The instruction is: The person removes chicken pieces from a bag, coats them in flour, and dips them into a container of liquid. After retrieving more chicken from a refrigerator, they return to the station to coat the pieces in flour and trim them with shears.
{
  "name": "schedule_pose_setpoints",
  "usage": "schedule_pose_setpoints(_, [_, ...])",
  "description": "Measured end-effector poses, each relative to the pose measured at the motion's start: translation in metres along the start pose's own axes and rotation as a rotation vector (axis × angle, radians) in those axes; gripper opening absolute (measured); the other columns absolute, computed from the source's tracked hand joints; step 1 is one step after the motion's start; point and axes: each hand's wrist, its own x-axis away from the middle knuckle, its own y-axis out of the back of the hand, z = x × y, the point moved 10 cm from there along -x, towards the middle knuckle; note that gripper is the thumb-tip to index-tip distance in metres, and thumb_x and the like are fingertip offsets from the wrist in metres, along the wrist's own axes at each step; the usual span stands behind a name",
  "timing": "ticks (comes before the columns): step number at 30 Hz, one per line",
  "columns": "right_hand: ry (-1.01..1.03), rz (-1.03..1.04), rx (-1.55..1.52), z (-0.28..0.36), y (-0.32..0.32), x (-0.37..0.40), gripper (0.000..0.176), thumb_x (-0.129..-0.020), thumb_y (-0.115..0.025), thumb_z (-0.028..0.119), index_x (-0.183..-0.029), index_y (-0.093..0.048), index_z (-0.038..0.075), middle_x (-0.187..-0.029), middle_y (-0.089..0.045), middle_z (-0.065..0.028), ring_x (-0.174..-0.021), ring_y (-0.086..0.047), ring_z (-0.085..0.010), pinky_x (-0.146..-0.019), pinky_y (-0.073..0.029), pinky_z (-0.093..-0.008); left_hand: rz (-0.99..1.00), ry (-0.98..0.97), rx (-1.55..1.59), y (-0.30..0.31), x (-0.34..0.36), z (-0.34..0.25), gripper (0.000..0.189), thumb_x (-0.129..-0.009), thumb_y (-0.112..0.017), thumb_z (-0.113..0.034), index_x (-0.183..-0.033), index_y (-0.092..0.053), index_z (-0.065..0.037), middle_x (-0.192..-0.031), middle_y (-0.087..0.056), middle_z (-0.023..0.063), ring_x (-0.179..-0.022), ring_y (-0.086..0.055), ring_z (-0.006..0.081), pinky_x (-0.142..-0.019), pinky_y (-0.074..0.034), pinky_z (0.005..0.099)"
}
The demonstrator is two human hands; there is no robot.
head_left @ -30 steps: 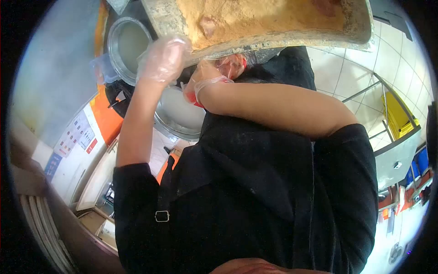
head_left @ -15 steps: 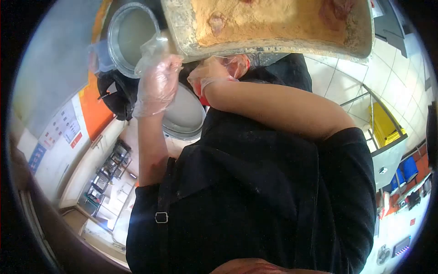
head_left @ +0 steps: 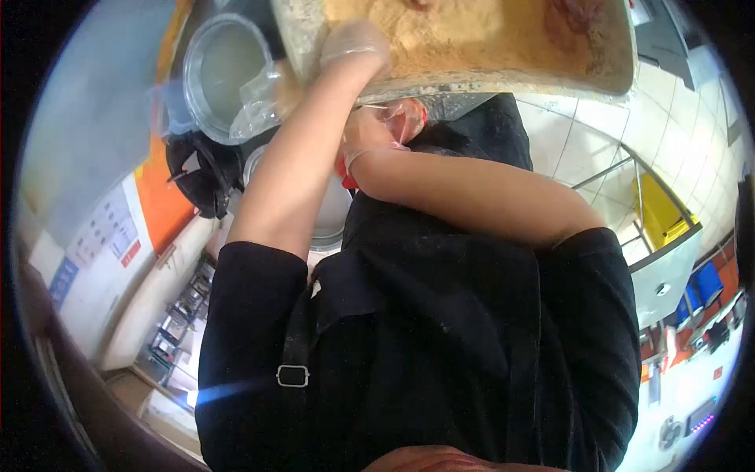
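Note:
My left hand, in a clear plastic glove, reaches over the near left corner of a floury tray. It rests in the orange-tan powder, where its fingers are hidden. My right hand, also gloved, is curled just below the tray's near edge. Red shows beside its fingers and under its wrist; I cannot tell what it holds. A dark red, powder-dusted lump lies at the tray's right end. Left of the tray, crumpled clear plastic overlaps the rim of a tub of cloudy liquid.
A second pale round container sits low behind my left forearm. Something black is below the tub. On the right, a metal-framed stand with a yellow item stands on the tiled floor.
My left hand has moved up and right, from beside the tub into the tray, covering the lump that lay near its left end. My right hand stays almost in place.

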Motion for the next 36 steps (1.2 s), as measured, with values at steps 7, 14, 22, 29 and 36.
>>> schedule_pose_setpoints(7, [-0.196,-0.028,-0.951,-0.003,-0.112,-0.077,0.024,-0.094,-0.057,0.031,-0.093,-0.075,0.015,-0.086,-0.072,-0.0119,-0.069,-0.068,-0.0275,-0.056,-0.051,-0.0471,0.149,0.012,-0.016,-0.012,-0.010,0.002,0.037,-0.083,-0.065,-0.027,-0.106,-0.078,-0.002,-0.115,-0.072,0.0252,-0.110,-0.071,0.0378,-0.095,-0.055,0.0431])
schedule_pose_setpoints(14, [-0.191,-0.182,-1.308,-0.004,-0.155,-0.103,0.020,-0.093,-0.061,0.027,-0.098,-0.078,0.017,-0.095,-0.075,-0.0084,-0.081,-0.070,-0.0257,-0.064,-0.053,-0.0448,0.162,-0.023,1.027,-0.002,0.028,0.027,0.029,-0.089,-0.070,-0.018,-0.112,-0.068,0.000,-0.104,-0.074,0.0146,-0.095,-0.074,0.0267,-0.080,-0.058,0.0389])
schedule_pose_setpoints(22, [-0.159,-0.315,-1.529,-0.012,-0.217,-0.129,0.020,-0.092,-0.065,0.022,-0.105,-0.080,0.019,-0.106,-0.078,-0.0043,-0.096,-0.074,-0.0236,-0.073,-0.057,-0.0422,0.212,-0.219,2.100,0.029,0.075,0.051,0.019,-0.097,-0.069,-0.009,-0.113,-0.060,-0.004,-0.096,-0.067,0.0112,-0.098,-0.070,0.0281,-0.078,-0.059,0.0384])
schedule_pose_setpoints(29, [-0.302,-0.353,-1.774,-0.019,-0.233,-0.129,0.023,-0.092,-0.066,0.020,-0.109,-0.082,0.019,-0.112,-0.079,-0.0035,-0.104,-0.075,-0.0236,-0.078,-0.058,-0.0409,0.098,-0.121,2.050,0.049,0.110,0.044,0.029,-0.102,-0.064,-0.018,-0.127,-0.059,-0.004,-0.119,-0.067,0.0143,-0.111,-0.069,0.0335,-0.086,-0.062,0.0423])
schedule_pose_setpoints(36, [-0.263,-0.094,-1.525,-0.013,-0.215,-0.134,0.022,-0.094,-0.063,0.021,-0.108,-0.081,0.021,-0.114,-0.078,-0.0050,-0.105,-0.074,-0.0237,-0.084,-0.056,-0.0418,-0.051,0.061,1.921,0.043,0.100,0.057,0.031,-0.102,-0.060,-0.007,-0.132,-0.055,-0.001,-0.121,-0.064,0.0153,-0.107,-0.069,0.0319,-0.094,-0.062,0.0456])
